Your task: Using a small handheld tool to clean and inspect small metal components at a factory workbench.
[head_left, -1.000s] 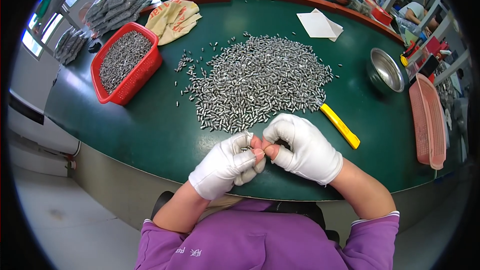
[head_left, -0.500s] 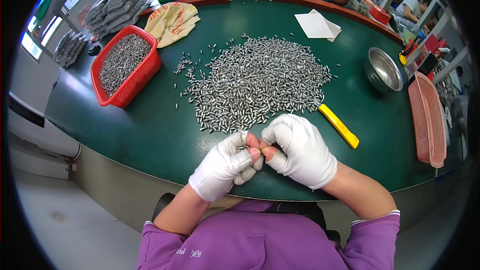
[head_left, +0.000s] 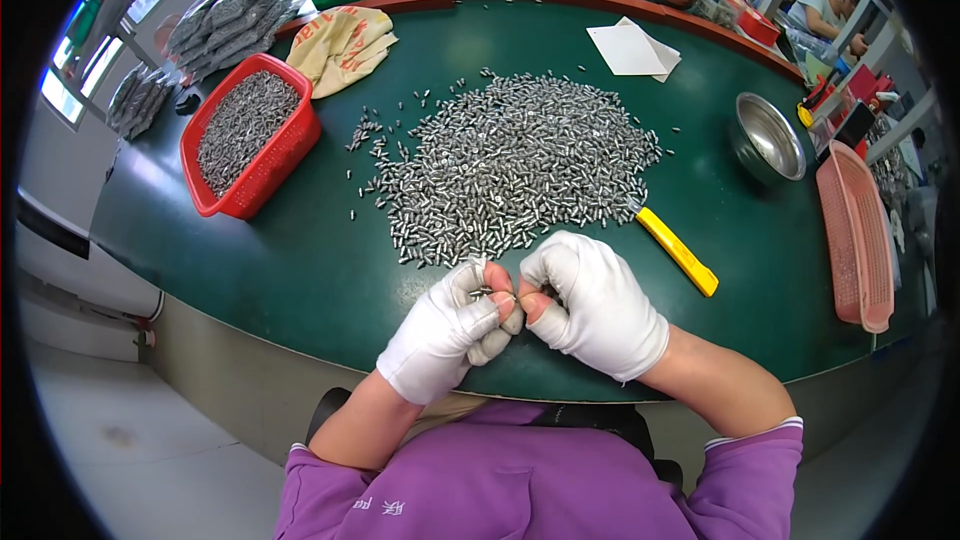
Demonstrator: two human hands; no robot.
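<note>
1. The left hand [head_left: 445, 330], in a white glove with thumb and forefinger tips bare, was closed on small metal pieces [head_left: 481, 292], which showed between its fingers.
2. The right hand [head_left: 600, 310], gloved likewise, met it at the fingertips; its thumb and forefinger curled inward, but whether they were clamped on a piece could not be told.
3. By judgement, the handling of the held pieces was midway: the two hands were together over them, and none was seen being set down.
4. Just beyond the grip lay a large loose pile [head_left: 510, 160] of like pieces, so most of those on the green table [head_left: 330, 270] seemed left to handle.
5. Farther off, left of the grip, a red basket [head_left: 288, 162] held many similar pieces; whether these were finished or waiting could not be told.
6. Right of the grip, a yellow-handled tool [head_left: 680, 252] touched the pile's edge, unheld.
7. Well apart to the right of the grip stood a metal bowl [head_left: 772, 135] and a pink basket [head_left: 855, 240].
</note>
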